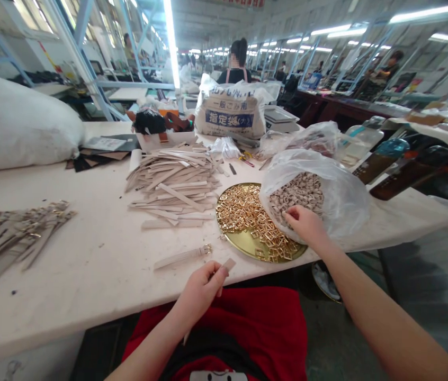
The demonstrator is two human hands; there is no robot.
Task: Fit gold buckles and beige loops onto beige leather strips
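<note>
Near the table's front edge my left hand [204,283] is closed round a beige strap [229,264], whose flat end sticks out past the thumb. My right hand [306,223] reaches into the mouth of a clear plastic bag [345,203] full of small beige strap loops [303,190]. Its thumb and fingers are pinched together at the loops, and whatever is between them is hidden. Under the bag's left side lies a round gold tray [243,242] heaped with gold buckles [240,206]. One strap with a buckle on it [182,256] rests left of the tray.
A pile of beige strips [172,180] lies mid-table; buckled straps [17,233] are heaped at left. Behind stand a printed sack [230,114], a box [164,140] and a large white sack [21,121]. Bottles [385,159] stand at right. A person [236,63] sits beyond.
</note>
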